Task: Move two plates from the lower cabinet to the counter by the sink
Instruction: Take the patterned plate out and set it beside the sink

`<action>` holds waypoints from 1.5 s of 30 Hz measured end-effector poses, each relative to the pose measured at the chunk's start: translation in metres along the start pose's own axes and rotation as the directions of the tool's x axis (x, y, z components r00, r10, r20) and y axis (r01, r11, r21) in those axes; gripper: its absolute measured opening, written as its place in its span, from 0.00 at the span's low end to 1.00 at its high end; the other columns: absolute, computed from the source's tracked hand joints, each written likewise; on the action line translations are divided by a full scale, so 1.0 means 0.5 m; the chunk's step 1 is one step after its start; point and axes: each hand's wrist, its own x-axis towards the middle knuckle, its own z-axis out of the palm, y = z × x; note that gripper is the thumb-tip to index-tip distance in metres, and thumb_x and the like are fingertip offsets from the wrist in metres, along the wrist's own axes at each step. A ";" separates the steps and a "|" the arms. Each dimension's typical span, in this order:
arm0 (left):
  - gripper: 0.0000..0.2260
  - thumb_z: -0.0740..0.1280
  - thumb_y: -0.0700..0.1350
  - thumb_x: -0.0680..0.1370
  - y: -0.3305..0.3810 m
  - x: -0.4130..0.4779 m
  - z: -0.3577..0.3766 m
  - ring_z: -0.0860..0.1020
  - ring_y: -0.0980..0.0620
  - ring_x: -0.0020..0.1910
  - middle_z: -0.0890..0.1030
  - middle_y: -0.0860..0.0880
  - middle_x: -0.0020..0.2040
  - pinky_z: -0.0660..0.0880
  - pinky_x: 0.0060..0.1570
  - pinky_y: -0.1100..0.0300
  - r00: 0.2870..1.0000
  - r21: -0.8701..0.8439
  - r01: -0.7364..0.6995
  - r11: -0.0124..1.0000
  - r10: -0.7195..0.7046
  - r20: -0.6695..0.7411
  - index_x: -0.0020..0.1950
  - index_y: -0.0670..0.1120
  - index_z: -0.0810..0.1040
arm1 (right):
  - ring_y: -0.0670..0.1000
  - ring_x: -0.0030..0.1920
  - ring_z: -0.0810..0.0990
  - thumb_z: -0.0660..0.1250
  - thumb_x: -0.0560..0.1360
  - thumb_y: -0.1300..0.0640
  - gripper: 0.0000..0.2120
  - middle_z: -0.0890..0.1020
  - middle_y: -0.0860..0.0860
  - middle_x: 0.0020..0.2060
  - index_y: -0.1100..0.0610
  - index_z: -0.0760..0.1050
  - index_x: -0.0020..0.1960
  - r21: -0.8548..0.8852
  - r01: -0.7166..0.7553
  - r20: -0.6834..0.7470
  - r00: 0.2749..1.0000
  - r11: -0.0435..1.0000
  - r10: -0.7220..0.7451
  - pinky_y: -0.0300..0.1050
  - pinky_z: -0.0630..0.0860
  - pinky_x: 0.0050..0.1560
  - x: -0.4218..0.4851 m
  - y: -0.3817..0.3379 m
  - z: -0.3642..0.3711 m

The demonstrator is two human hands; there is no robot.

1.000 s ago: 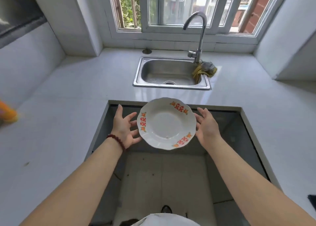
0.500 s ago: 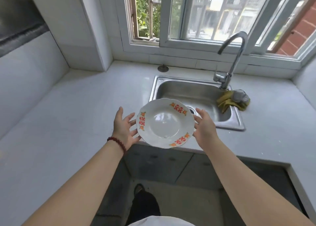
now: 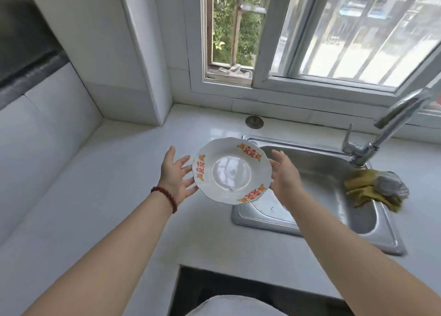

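Between the left hand (image 3: 177, 176) and right hand (image 3: 284, 176), both gripping it: one plate (image 3: 231, 170); right of them, one sink (image 3: 317, 172) holding one cloth (image 3: 367, 190).

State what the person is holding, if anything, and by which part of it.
A white plate with red and orange motifs, held by its rim: the left hand at its left edge, the right hand at its right edge.

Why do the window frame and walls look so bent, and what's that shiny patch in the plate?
Head view: the wide-angle lens bows straight lines, so the window frame leans and curves. Daylight from the window reflects as glare in the well of the plate and on the counter; the faucet looks slightly soft.
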 end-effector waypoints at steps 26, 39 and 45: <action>0.27 0.54 0.65 0.74 0.174 0.430 -0.014 0.73 0.44 0.62 0.74 0.48 0.66 0.68 0.63 0.43 0.954 -0.092 0.041 0.995 -0.066 -0.291 0.65 0.50 0.72 | 0.49 0.50 0.77 0.56 0.78 0.45 0.11 0.76 0.43 0.50 0.44 0.72 0.57 -0.130 -0.185 -0.001 0.982 0.974 0.187 0.52 0.73 0.51 0.445 -0.015 0.278; 0.27 0.53 0.64 0.74 0.186 0.482 -0.027 0.75 0.48 0.55 0.76 0.51 0.63 0.71 0.47 0.52 0.947 -0.076 0.021 0.997 -0.044 -0.317 0.66 0.50 0.71 | 0.51 0.60 0.76 0.55 0.78 0.45 0.20 0.75 0.44 0.59 0.46 0.67 0.69 -0.172 -0.161 0.006 0.986 0.972 0.165 0.57 0.72 0.62 0.500 0.001 0.311; 0.25 0.52 0.60 0.77 0.193 0.455 -0.013 0.65 0.49 0.70 0.68 0.51 0.72 0.60 0.65 0.49 0.959 0.065 -0.012 0.998 0.030 -0.283 0.71 0.50 0.66 | 0.50 0.61 0.71 0.54 0.79 0.46 0.20 0.72 0.47 0.64 0.48 0.66 0.70 -0.222 -0.110 0.022 0.993 0.969 0.117 0.56 0.67 0.67 0.471 -0.023 0.320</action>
